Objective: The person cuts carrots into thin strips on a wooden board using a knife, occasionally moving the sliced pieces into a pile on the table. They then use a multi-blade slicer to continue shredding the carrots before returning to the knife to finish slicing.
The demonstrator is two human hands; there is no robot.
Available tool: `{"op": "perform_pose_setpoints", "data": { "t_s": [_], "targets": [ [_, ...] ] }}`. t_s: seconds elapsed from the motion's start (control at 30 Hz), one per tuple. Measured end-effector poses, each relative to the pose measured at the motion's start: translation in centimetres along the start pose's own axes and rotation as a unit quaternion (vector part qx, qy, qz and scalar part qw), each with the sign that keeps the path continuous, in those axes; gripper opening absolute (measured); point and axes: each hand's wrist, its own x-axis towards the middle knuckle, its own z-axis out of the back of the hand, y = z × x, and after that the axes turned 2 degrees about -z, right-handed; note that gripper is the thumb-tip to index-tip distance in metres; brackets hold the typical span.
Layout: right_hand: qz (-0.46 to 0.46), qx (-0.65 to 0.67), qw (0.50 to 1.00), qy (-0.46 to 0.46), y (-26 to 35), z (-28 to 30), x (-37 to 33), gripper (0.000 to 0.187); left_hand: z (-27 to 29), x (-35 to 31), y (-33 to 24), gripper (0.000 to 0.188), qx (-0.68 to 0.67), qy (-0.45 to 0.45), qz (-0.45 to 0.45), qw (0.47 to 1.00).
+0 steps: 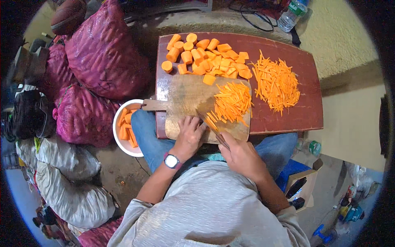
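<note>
Heaped loosely on the right half of the wooden cutting board (pixel 185 92): carrot matchsticks (pixel 233 102). Clasped in the right hand (pixel 242 157), at the board's near edge and right of its middle: the handle of a kitchen knife (pixel 222 140). Long axis of the knife set diagonally to the board, tip toward the far left, handle toward the near right. Just left of the blade, on the board's near part, the left hand (pixel 189 133), fingers curled down; impossible to tell whether pinning anything. Matchsticks on the right side of the blade, so across it from the left hand; right hand nearer, with the heap lying beyond it. Past the board's far edge, on the red-brown counter (pixel 306 117), carrot chunks (pixel 186 57) and carrot slices (pixel 225 64); right of the board, a bigger carrot pile (pixel 277 84). Left of the board, a white basin (pixel 131 150) with carrot pieces (pixel 126 128).
</note>
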Motion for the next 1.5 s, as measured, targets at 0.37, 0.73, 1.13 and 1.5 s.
{"op": "perform_pose_setpoints", "data": {
  "t_s": [0.37, 0.73, 1.13, 1.5],
  "targets": [
    [-0.006, -0.005, 1.000, -0.020, 0.1, -0.6, 1.1, 0.038, 0.5, 0.5, -0.2, 0.054, -0.041, 0.002, -0.003, 0.999],
    [-0.015, 0.010, 1.000, -0.006, 0.2, -0.3, 0.8, 0.041, -0.3, -0.4, 0.2, 0.053, -0.028, -0.037, -0.018, 0.999],
    [0.019, -0.009, 0.999, -0.027, 0.0, -1.1, 0.4, 0.037, -0.4, -0.2, 0.1, 0.045, -0.003, -0.052, -0.031, 0.998],
    [0.000, 0.022, 1.000, -0.003, -0.4, -1.1, 0.7, 0.035, -0.4, -0.4, 0.1, 0.054, 0.000, -0.038, -0.017, 0.999]
  ]
}}
